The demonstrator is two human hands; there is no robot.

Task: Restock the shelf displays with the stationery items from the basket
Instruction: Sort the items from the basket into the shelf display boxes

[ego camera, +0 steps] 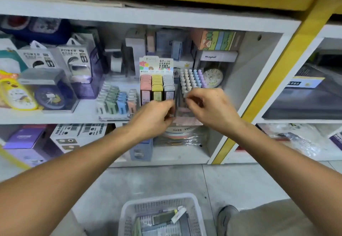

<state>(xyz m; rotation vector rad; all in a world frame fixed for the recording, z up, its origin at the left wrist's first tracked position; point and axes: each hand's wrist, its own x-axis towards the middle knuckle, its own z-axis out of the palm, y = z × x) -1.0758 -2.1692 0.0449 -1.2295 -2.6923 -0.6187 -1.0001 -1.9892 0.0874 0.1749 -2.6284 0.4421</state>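
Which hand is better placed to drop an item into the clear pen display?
Right. The right hand hovers directly at the clear pen display, fingers pinching something small. The left hand sits lower, by the pink, yellow and white lead-case box.

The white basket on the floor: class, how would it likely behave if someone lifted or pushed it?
The white basket probably lifts easily: its walls are perforated plastic and only a few small packs lie inside. Those thin walls may flex a little. Pushed, it would likely slide across the smooth floor rather than tip, being wide and low.
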